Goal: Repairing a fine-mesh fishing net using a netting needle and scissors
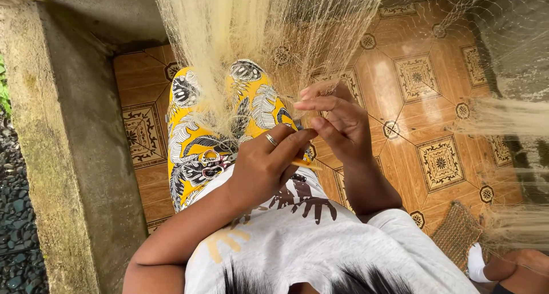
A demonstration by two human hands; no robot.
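Closely, hands (303, 148) pinching net (229, 36), wall (63, 145) left

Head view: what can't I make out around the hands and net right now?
- Yellow tool: mostly hidden inside the left hand; only its tip shows.
- Net strands at the right hand: too fine to tell.
- Person at the lower right corner: cut off by the frame edge.

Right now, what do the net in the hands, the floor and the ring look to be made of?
Net: fine pale synthetic-looking twine, slightly glossy and see-through; fibre unclear. Floor: glazed tile, judging by reflections and a repeating printed pattern in brown. Ring on the left hand: shiny, silver-coloured metal, probably. The right hand pinches the mesh.
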